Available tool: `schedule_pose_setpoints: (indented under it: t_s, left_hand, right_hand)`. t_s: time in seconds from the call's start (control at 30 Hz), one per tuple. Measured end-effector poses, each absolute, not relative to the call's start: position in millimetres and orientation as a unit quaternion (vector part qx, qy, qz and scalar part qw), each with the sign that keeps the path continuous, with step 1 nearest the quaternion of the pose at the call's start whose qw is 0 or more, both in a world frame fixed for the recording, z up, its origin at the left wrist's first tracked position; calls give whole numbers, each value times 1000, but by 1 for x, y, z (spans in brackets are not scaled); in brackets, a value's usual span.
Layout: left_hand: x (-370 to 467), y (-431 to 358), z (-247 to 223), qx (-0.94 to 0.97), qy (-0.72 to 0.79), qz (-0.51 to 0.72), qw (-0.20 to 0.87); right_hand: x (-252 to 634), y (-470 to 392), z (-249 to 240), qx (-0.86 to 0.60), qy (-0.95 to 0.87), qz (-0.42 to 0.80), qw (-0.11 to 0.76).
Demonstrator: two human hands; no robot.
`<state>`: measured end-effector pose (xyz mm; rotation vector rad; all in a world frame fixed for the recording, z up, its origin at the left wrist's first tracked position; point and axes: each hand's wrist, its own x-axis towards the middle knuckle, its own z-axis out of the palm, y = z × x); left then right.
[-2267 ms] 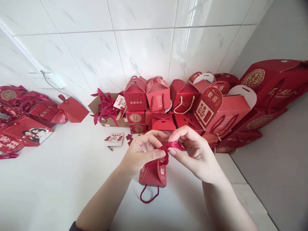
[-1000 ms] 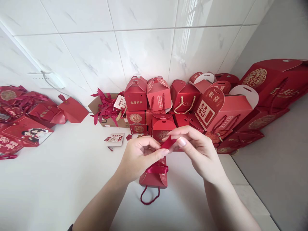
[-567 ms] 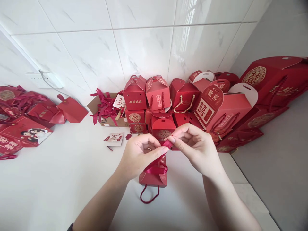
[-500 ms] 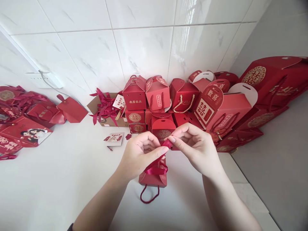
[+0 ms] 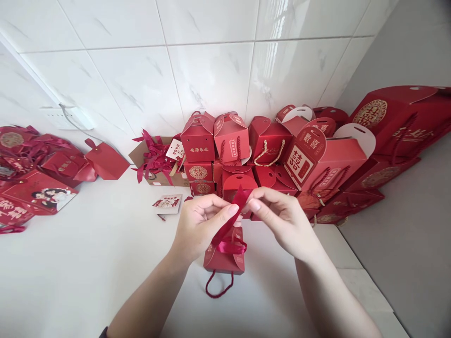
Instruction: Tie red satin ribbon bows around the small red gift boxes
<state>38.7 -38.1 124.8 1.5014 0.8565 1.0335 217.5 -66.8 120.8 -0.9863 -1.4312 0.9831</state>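
Observation:
My left hand (image 5: 200,225) pinches a dark red satin ribbon (image 5: 230,218) between thumb and fingers, its cut end sticking up past the thumb. Close against the ribbon's right edge, my right hand (image 5: 282,218) has thumb and forefinger brought together; whether they grip the edge cannot be made out. Lower down, a shiny loop of ribbon lies over a small red gift box (image 5: 223,263). That box rests on the white table under my hands, a dark red cord handle (image 5: 219,295) spread out toward me. My hands hide part of its far side.
Red gift boxes (image 5: 199,145) are stacked along the tiled wall, with larger ones (image 5: 394,126) at the right. A cardboard box (image 5: 162,178) of ribbons stands left of them, a printed card (image 5: 167,204) before it. More red boxes (image 5: 38,192) crowd the far left near a socket (image 5: 66,117).
The ribbon's end, pinched by both hands earlier, now stands up from my left fingers. My right fingertips have shifted slightly right and down, beside its edge. The box has stayed put.

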Motion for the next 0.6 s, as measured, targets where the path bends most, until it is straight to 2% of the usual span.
schedule_pose_setpoints:
  t_s: [0.17, 0.3, 0.4, 0.6]
  left_hand:
    - [35, -34, 123, 655, 342, 419, 528]
    - [21, -21, 112, 718, 245, 273, 591]
    - [15, -12, 93, 770, 175, 181, 586]
    - [16, -15, 54, 810, 217, 195, 510]
  right_hand:
    - [208, -69, 115, -414, -591, 402, 564]
    - [210, -68, 124, -393, -588, 400, 583]
    - [212, -69, 135, -393, -610, 372, 579]
    - [206, -78, 148, -388, -625, 342, 584]
